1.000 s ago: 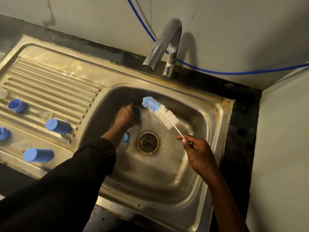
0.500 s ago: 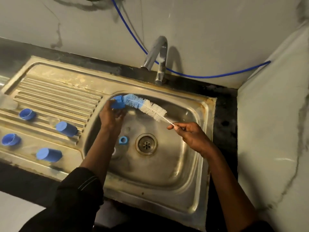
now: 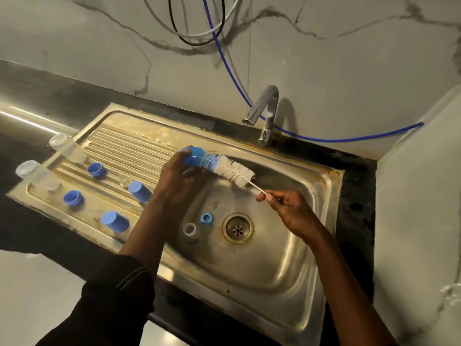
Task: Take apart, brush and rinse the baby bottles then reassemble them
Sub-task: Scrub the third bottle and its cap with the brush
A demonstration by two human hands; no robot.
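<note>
Over the sink (image 3: 321,245), the left hand (image 3: 174,181) grips a blue cap (image 3: 193,156) while the right hand (image 3: 290,208) pinches the brush (image 3: 224,167) by its wire, bristles inside the cap. Pinched so far back, the brush could flick out.

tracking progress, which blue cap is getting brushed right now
The blue cap gripped in the left hand, with the bottle brush tip at its mouth; the other four lie loose on the drainboard.
</note>
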